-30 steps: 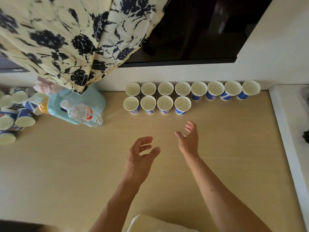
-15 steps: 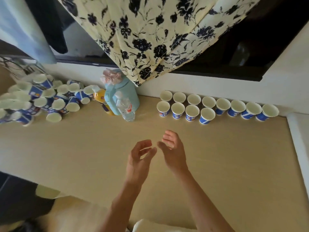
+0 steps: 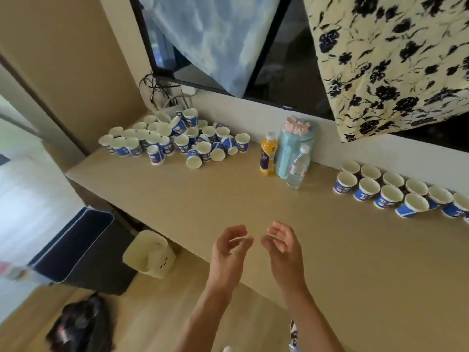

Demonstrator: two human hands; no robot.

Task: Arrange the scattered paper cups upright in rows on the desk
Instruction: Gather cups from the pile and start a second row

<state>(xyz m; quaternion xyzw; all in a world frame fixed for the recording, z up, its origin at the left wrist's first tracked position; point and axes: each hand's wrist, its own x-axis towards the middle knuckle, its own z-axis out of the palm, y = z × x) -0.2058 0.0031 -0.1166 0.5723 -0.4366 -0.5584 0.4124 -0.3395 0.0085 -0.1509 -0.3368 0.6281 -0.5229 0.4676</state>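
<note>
Bare left grip (image 3: 229, 252), bare right grip (image 3: 285, 252), bare forearms (image 3: 205, 313).

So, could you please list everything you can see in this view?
scattered paper cups: dozens, blue-white, heaped at desk's far-left corner.
arranged paper cups: about ten visible, blue-white, upright in two rows, far right.
desk: one, light wood, centre.
juice bottle: one, orange, by the wall.
jug: one, pale teal, right of the juice bottle.
water bottle: one, clear, before the jug.
floral cloth: one, cream and dark blue, top right.
blue cloth: one, pale, over the window.
box: one, cream, floor under the desk edge.
bin: one, dark, floor left.
left grip: one, bare, above the near desk edge, empty.
right grip: one, bare, beside it, empty.
</note>
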